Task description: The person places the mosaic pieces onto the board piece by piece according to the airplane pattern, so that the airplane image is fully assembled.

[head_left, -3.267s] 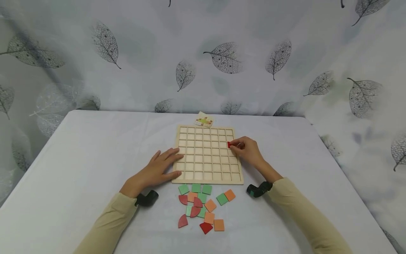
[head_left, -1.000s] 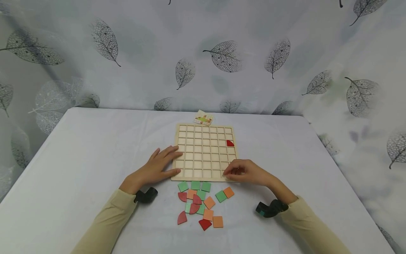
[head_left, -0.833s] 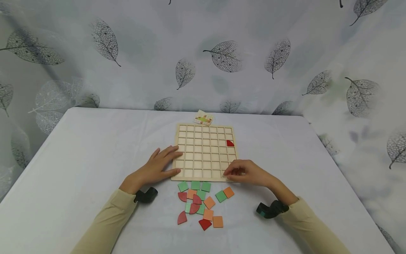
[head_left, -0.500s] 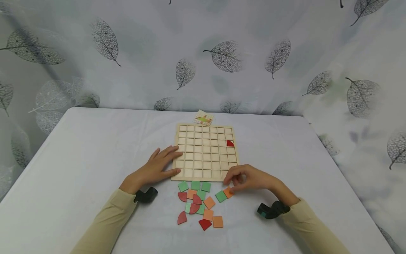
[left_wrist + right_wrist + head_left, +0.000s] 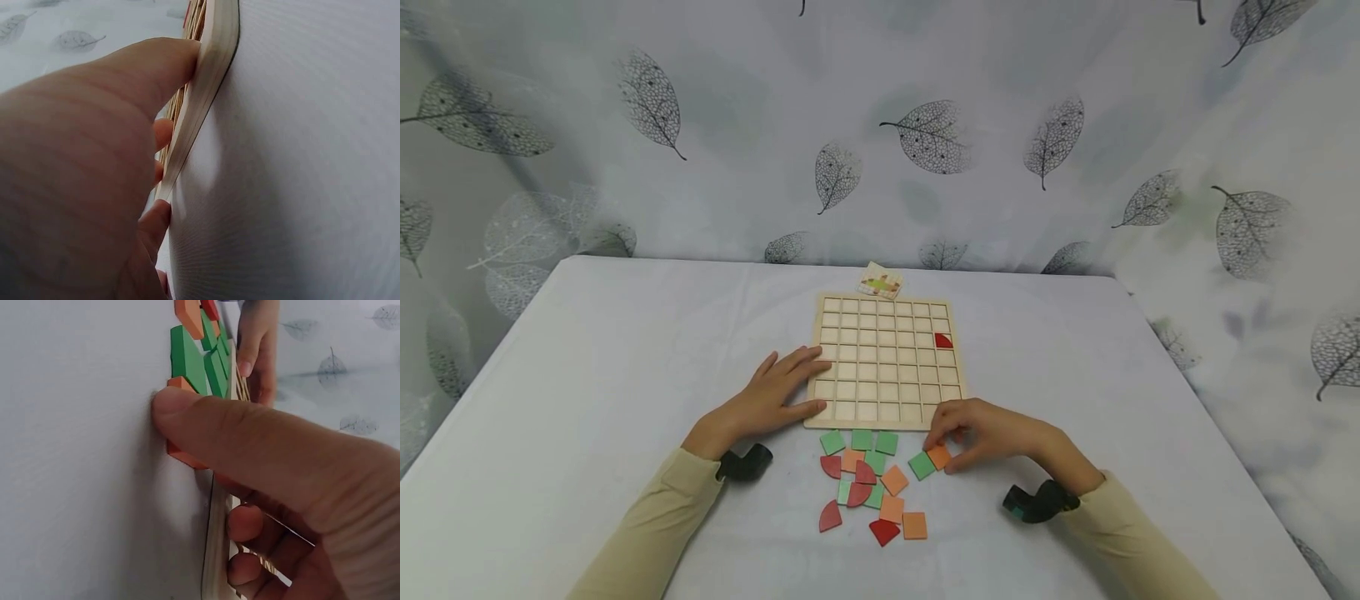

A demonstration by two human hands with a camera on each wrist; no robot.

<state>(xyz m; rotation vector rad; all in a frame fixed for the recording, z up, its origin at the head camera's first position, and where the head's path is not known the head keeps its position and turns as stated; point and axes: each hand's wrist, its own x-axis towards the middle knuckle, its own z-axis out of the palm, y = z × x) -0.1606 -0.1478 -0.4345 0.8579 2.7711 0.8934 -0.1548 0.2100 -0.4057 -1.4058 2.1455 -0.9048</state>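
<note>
My left hand (image 5: pixel 769 402) rests with spread, straight fingers on the left edge of a wooden grid board (image 5: pixel 891 423). In the left wrist view its thumb (image 5: pixel 156 62) touches the board's rim. By the board's near right corner, my right hand (image 5: pixel 992 433) pinches an orange square tile (image 5: pixel 938 457) between thumb and fingers. The tile lies on the table against a green square tile (image 5: pixel 922 466). In the right wrist view the thumb (image 5: pixel 187 412) covers much of the orange tile. A red quarter-circle tile (image 5: pixel 943 341) sits in a cell of the board's right column.
Several loose green tiles (image 5: pixel 886 442), orange tiles (image 5: pixel 914 526) and red quarter-circle tiles (image 5: pixel 830 516) lie in front of the board, some overlapping. A small pattern card (image 5: pixel 880 282) lies behind the board. A white cloth (image 5: pixel 662 333) covers the table.
My right hand has placed the red quarter-circle in the board's right column and let it go. It has since come down towards the near side to the orange tile. The left hand has stayed put.
</note>
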